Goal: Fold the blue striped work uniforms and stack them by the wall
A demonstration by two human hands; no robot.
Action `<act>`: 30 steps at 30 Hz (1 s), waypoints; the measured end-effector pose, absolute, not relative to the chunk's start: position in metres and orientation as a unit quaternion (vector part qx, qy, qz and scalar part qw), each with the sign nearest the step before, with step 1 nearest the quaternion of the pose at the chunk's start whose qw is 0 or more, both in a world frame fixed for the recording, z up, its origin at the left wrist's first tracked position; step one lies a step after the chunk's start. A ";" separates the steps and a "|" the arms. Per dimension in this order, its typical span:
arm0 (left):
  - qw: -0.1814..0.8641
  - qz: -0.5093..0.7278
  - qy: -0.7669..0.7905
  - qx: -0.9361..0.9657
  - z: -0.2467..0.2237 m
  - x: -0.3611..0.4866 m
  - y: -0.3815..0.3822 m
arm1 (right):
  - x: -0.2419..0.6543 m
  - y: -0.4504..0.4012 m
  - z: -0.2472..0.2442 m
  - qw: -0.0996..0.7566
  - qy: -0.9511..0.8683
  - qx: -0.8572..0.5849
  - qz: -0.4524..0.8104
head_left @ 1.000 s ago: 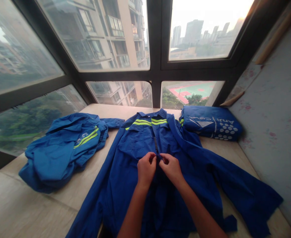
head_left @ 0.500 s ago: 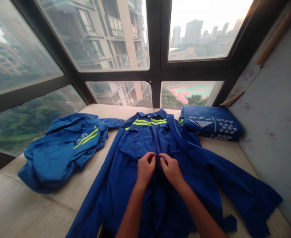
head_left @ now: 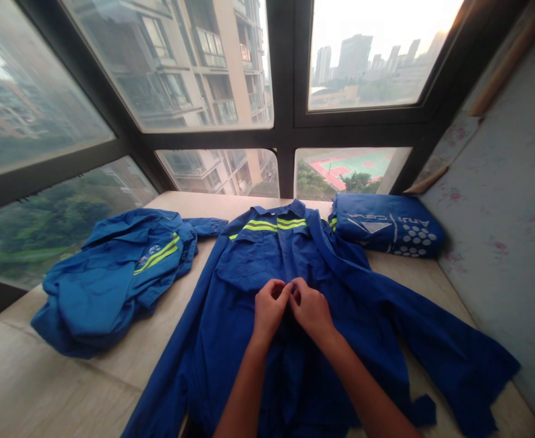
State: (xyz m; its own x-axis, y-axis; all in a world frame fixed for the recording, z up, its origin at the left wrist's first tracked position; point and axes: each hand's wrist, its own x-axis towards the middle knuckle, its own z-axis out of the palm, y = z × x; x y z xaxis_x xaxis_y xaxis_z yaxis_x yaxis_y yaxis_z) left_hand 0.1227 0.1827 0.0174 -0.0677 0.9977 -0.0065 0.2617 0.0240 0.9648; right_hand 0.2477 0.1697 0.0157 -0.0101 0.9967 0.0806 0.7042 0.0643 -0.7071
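Note:
A blue work jacket (head_left: pixel 244 310) with yellow-green reflective stripes across its chest lies front up, collar at the far end and sleeves spread to both sides. My left hand (head_left: pixel 270 307) pinches one front edge of the jacket at mid-length. Right beside it, my right hand (head_left: pixel 310 307) pinches the opposite front edge, fingertips meeting those of the left. Whatever small fastening sits between the fingers is hidden. Above the hands the two front edges lie close together.
A second blue jacket (head_left: pixel 107 286), loosely bunched, lies on the pale stone sill (head_left: pixel 71 389) to the left. At the back right sits a folded blue garment (head_left: pixel 386 225) with white print. Dark-framed windows (head_left: pixel 286 137) close off the far side; a papered wall (head_left: pixel 500 243) stands at right.
My hands have come together, bringing the jacket's two front edges from slightly apart to touching. The other garments have not moved.

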 end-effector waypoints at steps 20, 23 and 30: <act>0.417 0.533 0.595 0.433 0.005 0.128 0.183 | 0.243 0.161 0.001 0.378 -0.652 -0.598 0.273; 0.403 0.520 0.598 0.458 0.008 0.126 0.183 | 0.247 0.171 0.011 0.343 -0.672 -0.611 0.239; 0.350 0.506 0.611 0.498 0.017 0.125 0.179 | 0.254 0.187 0.031 0.215 -0.775 -0.582 0.119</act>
State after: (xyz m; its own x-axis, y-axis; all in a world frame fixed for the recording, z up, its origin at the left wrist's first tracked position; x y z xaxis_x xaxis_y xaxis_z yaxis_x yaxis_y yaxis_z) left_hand 0.1251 0.1787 0.0171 -0.2592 0.9627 0.0773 0.2542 -0.0092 0.9671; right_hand 0.2541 0.1868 0.0306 -0.2301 0.9536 0.1939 0.8511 0.2938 -0.4352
